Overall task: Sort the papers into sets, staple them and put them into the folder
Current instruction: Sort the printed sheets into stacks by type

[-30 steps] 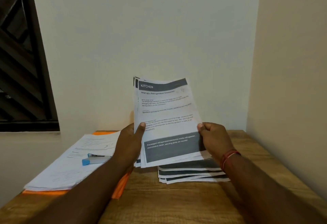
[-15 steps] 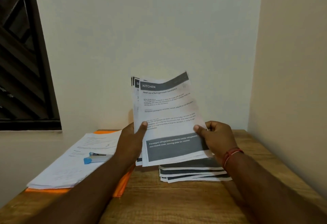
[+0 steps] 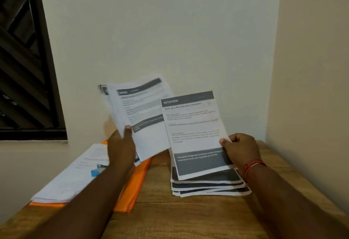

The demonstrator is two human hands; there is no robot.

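The left hand [image 3: 120, 148] grips a sheaf [image 3: 139, 110] tilted left, thumb on its front; the right hand [image 3: 239, 150] pinches a KITCHEN sheet [image 3: 192, 134] above the stack [image 3: 211, 185] on the counter [image 3: 170, 212]. A blue stapler [image 3: 97, 170] lies on papers [image 3: 69, 182] covering the orange folder [image 3: 132, 187] at the left

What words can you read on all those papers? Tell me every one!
"KITCHEN": dark header of the sheet in the right hand.
"Heat up a Refrigerated sandwich": title just below it.
"microwave oven, serving plate on counter": second line in that sheet's dark bottom band; the line above is blurred.
Its small body text: too small to read.
The bundle in the left hand: blurred, unreadable.
The papers on the orange folder: too small to read.
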